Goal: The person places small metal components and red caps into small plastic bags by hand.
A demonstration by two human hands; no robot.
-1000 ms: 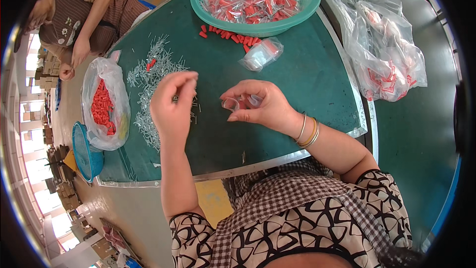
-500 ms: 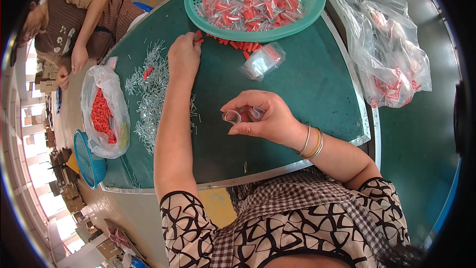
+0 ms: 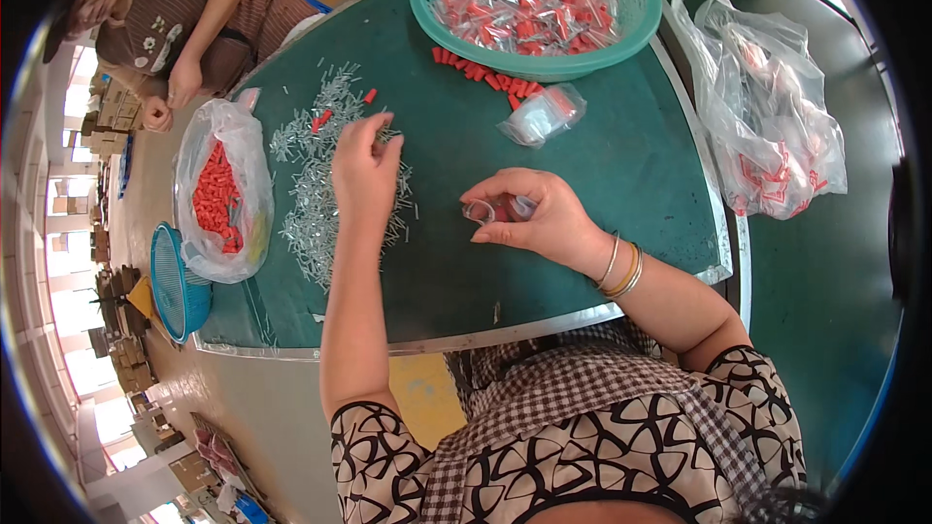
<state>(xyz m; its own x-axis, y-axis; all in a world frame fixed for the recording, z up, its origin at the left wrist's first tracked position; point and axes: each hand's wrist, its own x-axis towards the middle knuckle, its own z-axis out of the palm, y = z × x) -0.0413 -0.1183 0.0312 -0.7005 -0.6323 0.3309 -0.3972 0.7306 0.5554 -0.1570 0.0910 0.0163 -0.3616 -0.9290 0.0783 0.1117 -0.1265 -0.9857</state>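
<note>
My left hand (image 3: 365, 167) is over the right side of a loose pile of small clear plastic pins (image 3: 316, 196). Its thumb and forefinger are apart, and I see nothing between them. A few short red tubes (image 3: 321, 121) lie on the pile, and another red tube (image 3: 370, 95) is just beyond my fingertips. My right hand (image 3: 549, 221), above the middle of the table, curls around a small clear plastic bag (image 3: 480, 212) whose mouth gapes between thumb and forefinger. Something reddish shows inside the grip, partly hidden by the fingers.
A green basket (image 3: 423, 15) full of bagged red pieces stands at the far edge, with a row of red tubes (image 3: 485, 76) and a packet of clear bags (image 3: 544, 116) before it. White bag (image 3: 254, 150) of red tubes, left; blue basket (image 3: 167, 281) beside it. Person (image 3: 170, 29), far left.
My left hand has drawn back from the red tubes by the green basket toward the clear pins, and its fingers have parted. The right hand keeps its hold on the bag. The view has shifted slightly.
</note>
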